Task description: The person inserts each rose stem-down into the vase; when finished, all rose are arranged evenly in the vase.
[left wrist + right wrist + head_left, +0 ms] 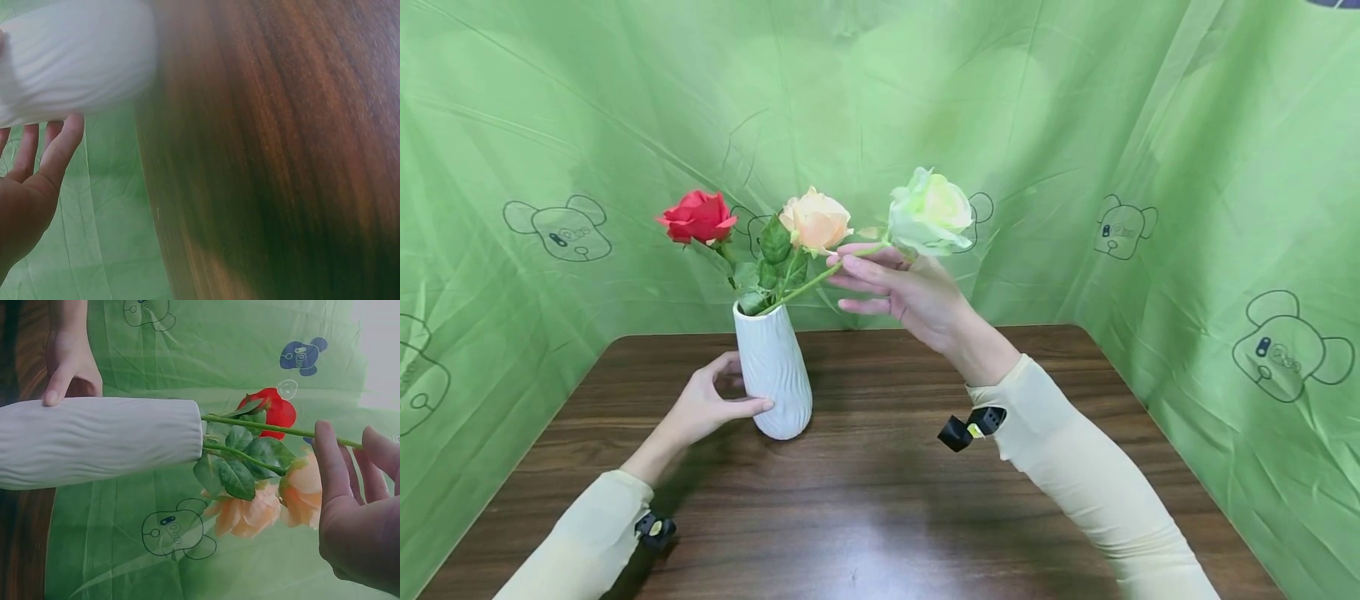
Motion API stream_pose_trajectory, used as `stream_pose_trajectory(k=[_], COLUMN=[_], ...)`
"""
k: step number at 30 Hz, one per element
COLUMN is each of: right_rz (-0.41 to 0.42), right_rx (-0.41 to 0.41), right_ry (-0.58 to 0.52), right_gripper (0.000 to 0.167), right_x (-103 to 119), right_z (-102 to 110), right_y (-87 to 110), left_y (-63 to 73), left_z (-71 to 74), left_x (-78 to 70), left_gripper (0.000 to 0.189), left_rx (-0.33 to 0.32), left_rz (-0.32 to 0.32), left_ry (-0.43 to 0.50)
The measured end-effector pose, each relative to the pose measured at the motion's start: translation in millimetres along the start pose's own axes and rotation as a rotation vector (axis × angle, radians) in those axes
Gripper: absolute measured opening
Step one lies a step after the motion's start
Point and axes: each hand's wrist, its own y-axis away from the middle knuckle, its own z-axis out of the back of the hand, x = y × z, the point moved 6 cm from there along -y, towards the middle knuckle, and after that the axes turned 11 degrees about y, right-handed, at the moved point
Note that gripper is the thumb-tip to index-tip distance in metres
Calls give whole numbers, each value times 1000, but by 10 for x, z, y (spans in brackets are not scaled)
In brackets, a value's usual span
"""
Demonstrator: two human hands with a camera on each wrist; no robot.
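A white ribbed vase (778, 379) stands on the table in the head view. My left hand (703, 404) holds its side, thumb on the front and fingers round the far side; the left wrist view shows fingertips touching the vase (81, 59). With my right hand (921, 300) I pinch the green stem (269, 426) of a pale green-white rose (931, 212), its lower end inside the vase mouth. This bloom leans right, above the hand. A red rose (698, 218) leans left out of the vase, and a peach rose (815, 219) stands between them among green leaves (775, 240).
The dark wood table (865, 500) has its far edge just behind the vase. Green fabric (865, 100) with printed bear faces hangs round the back and sides. A small black camera is strapped to each wrist.
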Motion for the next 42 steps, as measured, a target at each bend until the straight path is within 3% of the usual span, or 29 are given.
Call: stream_pose_trajectory(k=[13,21,31,42], right_rz=[5,16,52,35], right_rx=[-62,-59,-52,-89], right_ry=[-29,-40,-82,-80], right_gripper=[8,6,12,20], right_x=[-99,-187,-243,-335], right_z=[-95,-156,-225,-298], right_y=[-112,-180,-238,-318], left_y=[0,7,-1,8], left_z=[1,-8,-2,-9], left_x=[-8,11,-3,-5], left_gripper=[68,68,68,66], left_rx=[1,6,4,1], left_rz=[4,10,5,10], left_ry=[-7,2,-7,1])
